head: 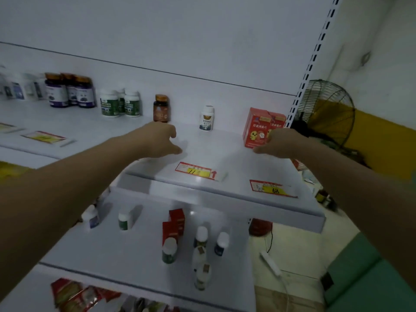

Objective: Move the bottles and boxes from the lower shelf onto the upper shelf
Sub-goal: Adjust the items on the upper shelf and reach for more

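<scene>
Left grip: the left grip [155, 140] hovers over the upper shelf [213, 149] at 10 o'clock of centre. Its fingers are loosely curled and hold nothing, with the tips just in front of the amber bottle [161, 108].
Right grip: the right grip [276, 143], at 3 o'clock, is against the lower front corner of the red box [256, 127] with its thumb spread out leftward. I cannot tell whether it clasps the box or only touches it.
Upper shelf stock: the amber bottle, a white bottle [206, 119] and the red box stand upright near the back panel, well apart from one another. Green-label bottles [119, 104] and dark purple bottles [67, 91] run on toward 9 o'clock.
Reason for placement: judged, the items go to the rear, labels forward and grouped by kind, so that each sits behind its price tag [195, 171] and the front edge is left free.
Lower shelf stock: the lower shelf [135, 244], at 6 o'clock, carries small red boxes [175, 224], a green bottle [169, 249] and a cluster of white-capped bottles [200, 237]. Two more bottles [125, 218] stand toward 8 o'clock.
Progress: judged partway, since several bottles and boxes are not yet moved up.
Next need: both grips must drop below the upper shelf's front lip without brushing the upright bottles.
Surroundings: a fan [326, 113] stands at 2 o'clock, beyond the shelf upright.
</scene>
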A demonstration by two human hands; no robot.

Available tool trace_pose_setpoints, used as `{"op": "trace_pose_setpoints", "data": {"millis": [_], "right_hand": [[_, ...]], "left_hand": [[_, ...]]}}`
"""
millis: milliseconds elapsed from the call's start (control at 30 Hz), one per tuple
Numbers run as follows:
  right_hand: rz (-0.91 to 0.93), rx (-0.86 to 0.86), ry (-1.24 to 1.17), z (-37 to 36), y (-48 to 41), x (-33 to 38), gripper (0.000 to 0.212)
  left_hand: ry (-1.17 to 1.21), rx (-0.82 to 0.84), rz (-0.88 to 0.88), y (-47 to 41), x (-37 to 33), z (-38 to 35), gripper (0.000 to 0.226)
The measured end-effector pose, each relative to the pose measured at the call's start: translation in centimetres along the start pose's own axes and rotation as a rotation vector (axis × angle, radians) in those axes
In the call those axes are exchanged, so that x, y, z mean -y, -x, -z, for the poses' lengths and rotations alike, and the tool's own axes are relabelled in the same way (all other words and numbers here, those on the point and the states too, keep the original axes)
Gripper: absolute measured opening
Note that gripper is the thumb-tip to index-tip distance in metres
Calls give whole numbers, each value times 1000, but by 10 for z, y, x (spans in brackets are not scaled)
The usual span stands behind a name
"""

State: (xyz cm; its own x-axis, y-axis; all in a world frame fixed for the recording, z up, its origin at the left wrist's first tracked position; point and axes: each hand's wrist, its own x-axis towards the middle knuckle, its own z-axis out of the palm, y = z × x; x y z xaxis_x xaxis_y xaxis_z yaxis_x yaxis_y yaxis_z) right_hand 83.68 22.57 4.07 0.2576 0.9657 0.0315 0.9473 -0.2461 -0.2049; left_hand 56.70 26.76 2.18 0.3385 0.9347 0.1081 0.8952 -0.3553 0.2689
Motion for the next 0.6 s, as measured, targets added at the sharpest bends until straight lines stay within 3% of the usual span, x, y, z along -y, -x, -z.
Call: {"op": "trace_pose_setpoints", "data": {"millis": [233, 433, 600], "right_hand": [[-43, -142, 155, -15, 107, 60, 55], [-7, -273, 73, -46, 199, 105, 44], [-55, -183, 41, -92, 238, 107, 42]], "left_hand": [[-23, -9, -172, 88, 37, 9, 58], [57, -24, -310, 157, 58, -9, 50], [179, 25, -367, 189, 64, -55, 44]]}}
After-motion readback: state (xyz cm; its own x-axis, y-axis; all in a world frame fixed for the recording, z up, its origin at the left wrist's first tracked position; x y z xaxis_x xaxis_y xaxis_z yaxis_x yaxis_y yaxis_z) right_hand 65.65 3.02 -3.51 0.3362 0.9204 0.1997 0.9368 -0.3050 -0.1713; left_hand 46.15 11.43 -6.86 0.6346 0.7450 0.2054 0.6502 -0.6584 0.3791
